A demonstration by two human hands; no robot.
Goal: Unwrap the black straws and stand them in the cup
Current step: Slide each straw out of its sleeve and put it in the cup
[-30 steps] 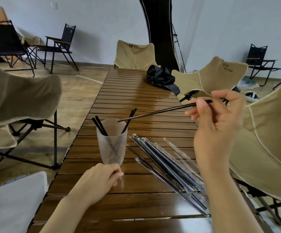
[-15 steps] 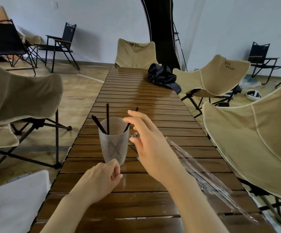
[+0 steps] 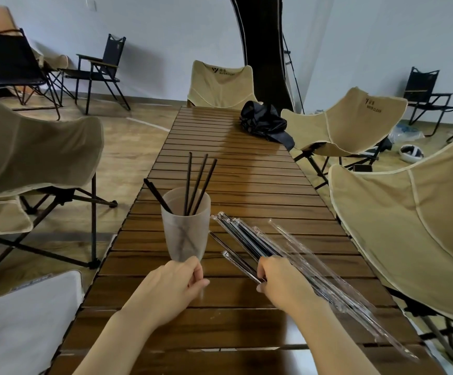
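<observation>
A frosted translucent cup point(image 3: 186, 228) stands on the slatted wooden table point(image 3: 220, 318). Several unwrapped black straws point(image 3: 198, 182) lean in it. My left hand point(image 3: 175, 289) rests on the table with its fingers closed against the cup's base. To the right of the cup lies a bundle of wrapped black straws point(image 3: 243, 239) in clear sleeves. My right hand point(image 3: 282, 281) lies over the near end of the bundle, its fingers curled around one wrapped straw point(image 3: 237, 263). Empty clear wrappers point(image 3: 336, 288) trail off toward the table's right edge.
A crumpled black bag point(image 3: 264, 121) sits at the far right of the table. Beige folding chairs stand at the left point(image 3: 30, 147), the far end point(image 3: 220, 85) and the right point(image 3: 409, 212). A white surface point(image 3: 25, 326) lies at the lower left.
My right hand put the straw it held into the cup, then came down to the wrapped bundle and closed on one. My left hand stayed at the cup's base.
</observation>
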